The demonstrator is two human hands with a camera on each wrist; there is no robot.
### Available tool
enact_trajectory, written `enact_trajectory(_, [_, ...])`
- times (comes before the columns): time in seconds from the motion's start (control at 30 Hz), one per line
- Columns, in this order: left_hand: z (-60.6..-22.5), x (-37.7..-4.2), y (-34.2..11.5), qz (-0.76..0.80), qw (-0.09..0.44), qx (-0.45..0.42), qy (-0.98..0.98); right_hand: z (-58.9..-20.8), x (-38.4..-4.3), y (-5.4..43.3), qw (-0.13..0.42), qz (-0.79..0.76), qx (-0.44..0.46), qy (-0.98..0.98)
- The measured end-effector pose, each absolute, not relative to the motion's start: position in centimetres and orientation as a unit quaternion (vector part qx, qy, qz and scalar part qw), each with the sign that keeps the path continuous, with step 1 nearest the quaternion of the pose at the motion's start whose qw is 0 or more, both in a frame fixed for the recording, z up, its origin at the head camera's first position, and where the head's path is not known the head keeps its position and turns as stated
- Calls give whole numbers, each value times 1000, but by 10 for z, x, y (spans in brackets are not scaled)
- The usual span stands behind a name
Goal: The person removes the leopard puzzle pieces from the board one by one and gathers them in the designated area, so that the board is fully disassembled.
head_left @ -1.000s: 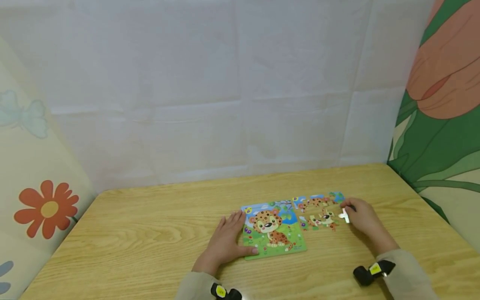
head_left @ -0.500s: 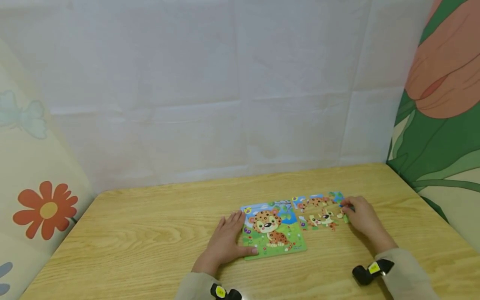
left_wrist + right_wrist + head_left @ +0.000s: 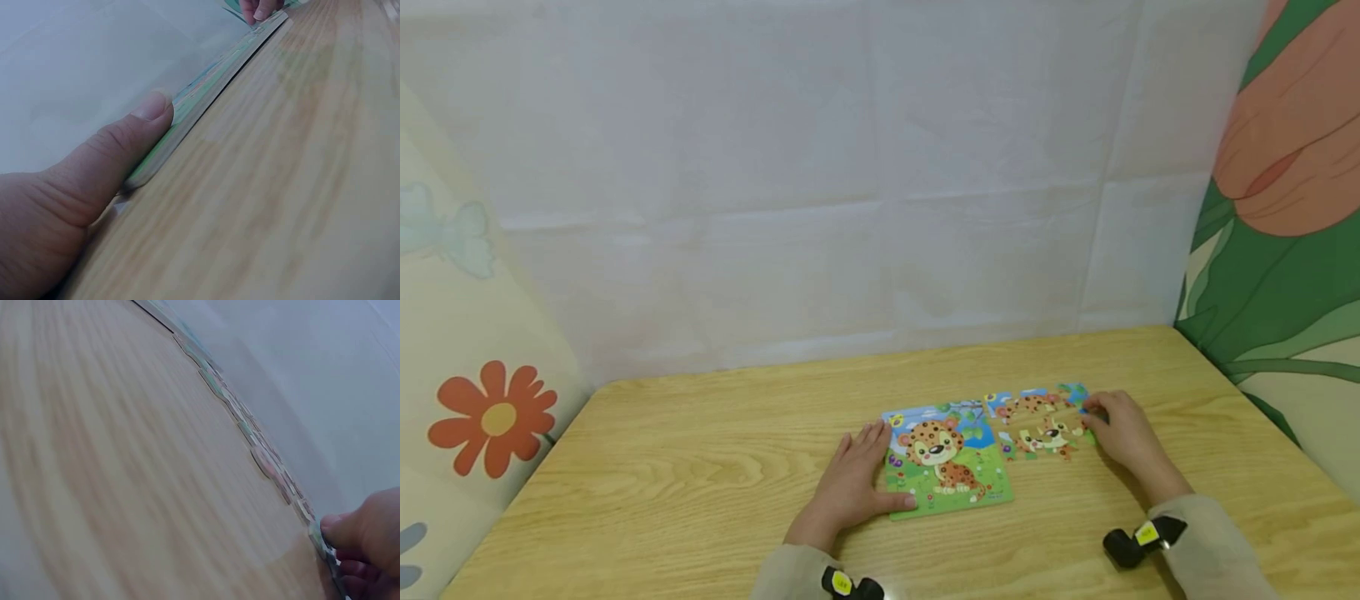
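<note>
Flat on the wooden table lies a square picture board [image 3: 958, 446] showing a spotted leopard cub on grass. My left hand [image 3: 848, 490] rests on its left edge with fingers extended; in the left wrist view the thumb [image 3: 147, 119] presses over the near edge. Right beside the board, several jigsaw pieces [image 3: 1037, 436] form part of the same cub picture, with gaps between some of them. At their right side my right hand [image 3: 1126, 432] pinches a green-edged jigsaw piece [image 3: 317, 536] down at table level, its thumb on top. The fingers hide most of that piece.
The wooden table [image 3: 700, 467] reaches back to a white cloth backdrop [image 3: 775, 183]. Side panels with a painted red flower [image 3: 497, 419] and a large tulip [image 3: 1292, 158] flank it. A black wrist camera [image 3: 1142, 542] sits on the right sleeve.
The jigsaw piece in the right hand showed a pale side a second ago and has since been turned and lowered beside the other pieces. The left hand and board have stayed put.
</note>
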State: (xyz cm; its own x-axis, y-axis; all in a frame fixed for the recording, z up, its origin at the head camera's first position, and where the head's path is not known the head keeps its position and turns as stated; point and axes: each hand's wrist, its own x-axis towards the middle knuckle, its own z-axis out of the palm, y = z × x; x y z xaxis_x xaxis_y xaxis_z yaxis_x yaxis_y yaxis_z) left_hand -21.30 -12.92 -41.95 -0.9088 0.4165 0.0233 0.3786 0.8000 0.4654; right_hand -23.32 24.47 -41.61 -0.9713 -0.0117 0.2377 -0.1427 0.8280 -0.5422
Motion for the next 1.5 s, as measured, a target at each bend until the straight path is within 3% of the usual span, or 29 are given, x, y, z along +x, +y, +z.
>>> enact_trajectory(0.47, [-419, -215, -130, 225, 40, 212, 950, -399, -229, 239, 86, 346, 16, -934])
enact_trajectory(0.97, [-421, -215, -131, 231, 38, 211, 949, -380, -226, 215, 142, 380, 62, -912])
enact_trajectory(1.5, [-419, -213, -129, 235, 43, 216, 947, -373, -215, 175, 104, 419, 120, -894])
